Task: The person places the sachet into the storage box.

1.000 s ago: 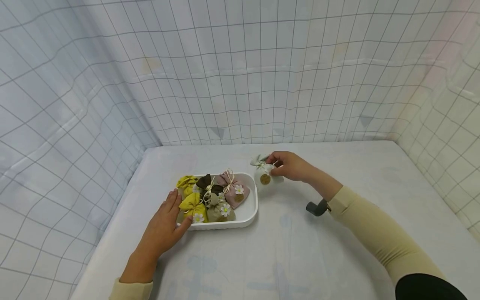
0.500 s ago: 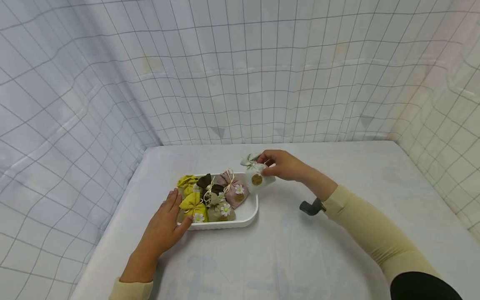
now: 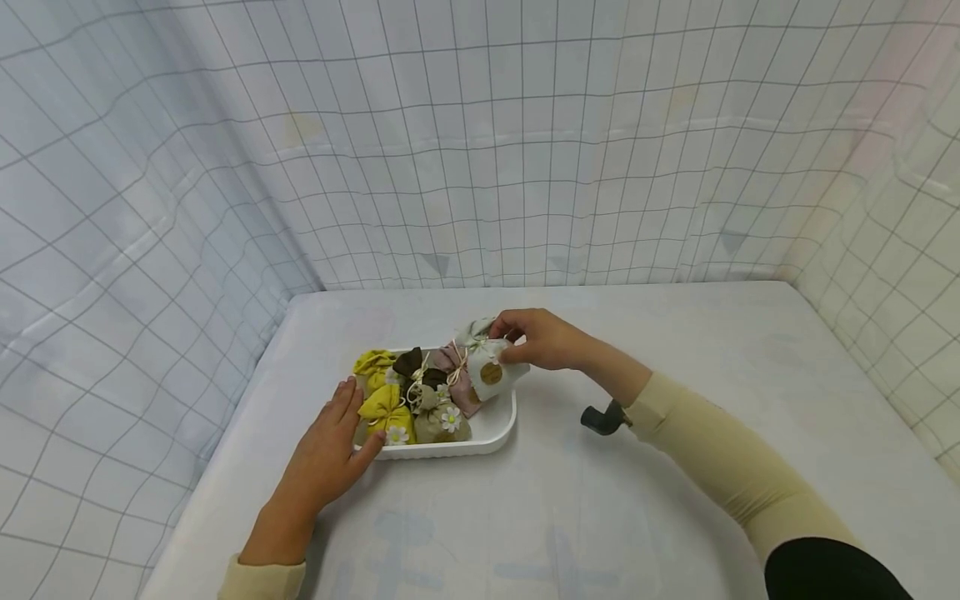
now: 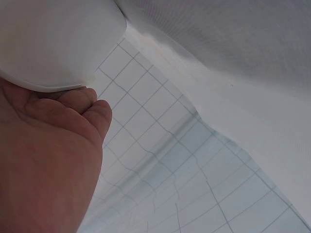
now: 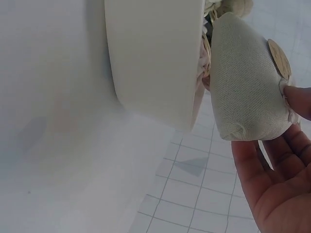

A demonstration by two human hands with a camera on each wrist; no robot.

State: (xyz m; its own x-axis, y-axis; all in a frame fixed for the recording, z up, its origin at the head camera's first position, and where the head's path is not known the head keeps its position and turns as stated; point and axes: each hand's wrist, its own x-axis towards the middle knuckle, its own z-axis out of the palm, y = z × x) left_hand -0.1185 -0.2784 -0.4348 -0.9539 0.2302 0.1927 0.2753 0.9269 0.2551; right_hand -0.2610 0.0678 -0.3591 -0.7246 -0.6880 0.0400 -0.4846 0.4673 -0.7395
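Observation:
In the head view my right hand [image 3: 543, 340] pinches a pale grey-white drawstring pouch [image 3: 491, 372] with a round gold sticker. It hangs over the right end of a white tray [image 3: 491, 443], overlapping a pink pouch [image 3: 466, 395]. The right wrist view shows the pouch's woven cloth [image 5: 245, 82] between thumb and fingers, beside the tray wall [image 5: 153, 58]. My left hand [image 3: 326, 450] rests along the tray's left end, thumb at the front rim and fingers extended. In the left wrist view, its fingertips touch the tray's outer wall [image 4: 58, 43].
Inside the tray lie yellow pouches [image 3: 388, 412], a dark brown pouch [image 3: 408, 363] and an olive-beige pouch [image 3: 442, 423], some with white flowers. A dark curved piece [image 3: 602, 419] sits at the right wrist. White table covering [image 3: 480, 533] meets a grid-patterned curtain [image 3: 487, 167] behind.
My right hand has carried the pale pouch leftward from beside the tray to over its right end, then lowered it in front of the pink pouch. The left hand has stayed put.

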